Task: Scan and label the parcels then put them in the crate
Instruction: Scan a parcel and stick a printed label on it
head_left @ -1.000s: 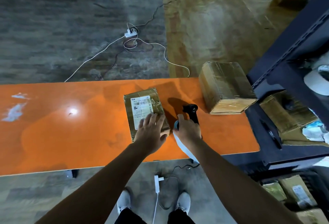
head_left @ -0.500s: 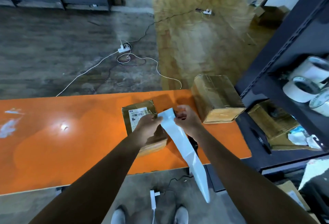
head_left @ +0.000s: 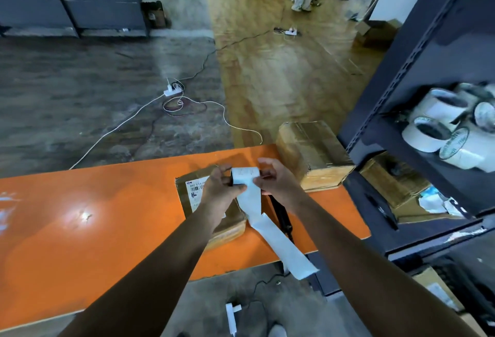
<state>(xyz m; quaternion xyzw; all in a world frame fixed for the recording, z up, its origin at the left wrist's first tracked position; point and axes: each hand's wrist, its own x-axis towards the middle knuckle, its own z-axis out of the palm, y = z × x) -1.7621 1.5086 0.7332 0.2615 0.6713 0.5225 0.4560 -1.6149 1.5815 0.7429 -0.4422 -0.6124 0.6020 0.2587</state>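
Head cam: since a second ago my left hand (head_left: 223, 189) has left the parcel (head_left: 214, 209) and my right hand (head_left: 277, 182) has left the scanner (head_left: 281, 216). Both now pinch the label strip (head_left: 249, 192) above the parcel, each gripping an edge, tail hanging past the orange table (head_left: 93, 216) edge. Scanner lies just right of the parcel, partly behind the strip. Bigger box (head_left: 312, 154) sits right of the parcel, by the shelf (head_left: 401, 90).
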